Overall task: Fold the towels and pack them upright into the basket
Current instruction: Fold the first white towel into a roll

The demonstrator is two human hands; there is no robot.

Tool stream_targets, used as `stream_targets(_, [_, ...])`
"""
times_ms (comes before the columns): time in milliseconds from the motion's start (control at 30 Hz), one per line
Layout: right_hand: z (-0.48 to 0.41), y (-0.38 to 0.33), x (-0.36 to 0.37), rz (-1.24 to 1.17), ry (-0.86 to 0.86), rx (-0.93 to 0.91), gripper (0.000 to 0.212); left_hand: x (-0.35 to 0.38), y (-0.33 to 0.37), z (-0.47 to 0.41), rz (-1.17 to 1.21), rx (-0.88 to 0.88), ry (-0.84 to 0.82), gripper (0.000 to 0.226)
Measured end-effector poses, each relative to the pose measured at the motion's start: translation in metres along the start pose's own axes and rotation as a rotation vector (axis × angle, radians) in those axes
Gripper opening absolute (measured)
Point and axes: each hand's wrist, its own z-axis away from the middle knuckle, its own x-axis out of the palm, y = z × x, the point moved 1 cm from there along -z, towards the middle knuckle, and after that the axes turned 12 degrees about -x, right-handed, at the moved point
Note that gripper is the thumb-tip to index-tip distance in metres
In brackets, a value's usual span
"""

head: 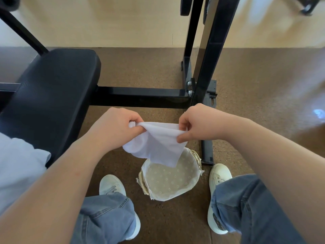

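The black padded bench point(51, 95) stood at the left, its top bare of towels. The lined wicker basket point(193, 182) sat between the person's shoes point(112, 185), open and holding no towel, probably kept close for packing. The white towel point(158, 147) hung in the air just above it, stretched along its top edge for folding. The left hand point(116, 127) and the right hand point(198, 124) each pinched an upper corner, knuckles up, forearms reaching forward.

The towel point(156, 143) hides the far rim of the basket point(168, 180) from us. We see the bench point(49, 95) cut off at left.
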Motion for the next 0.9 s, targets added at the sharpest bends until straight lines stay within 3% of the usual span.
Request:
stream_targets(100, [0.0001, -0.0019, -0.0011, -0.042, 0.065, -0.019, 0.029, -0.0014, -0.0016, -0.0011, -0.005, -0.028, 0.019, 0.006])
stream_targets(267, [0.0032, -0.0023, -0.0050, -0.077, 0.068, -0.057, 0.005, -0.0010, -0.0056, -0.0031, -0.033, -0.068, 0.036, 0.008])
stream_targets(533, [0.0035, -0.0042, -0.0086, -0.136, 0.178, -0.084, 0.004, -0.0028, -0.0046, -0.0044, -0.037, -0.135, 0.028, 0.010])
stream_targets(900, [0.0013, -0.0040, -0.0077, -0.013, 0.275, -0.141, 0.017, -0.0008, -0.0011, -0.0027, -0.056, -0.125, 0.022, 0.007])
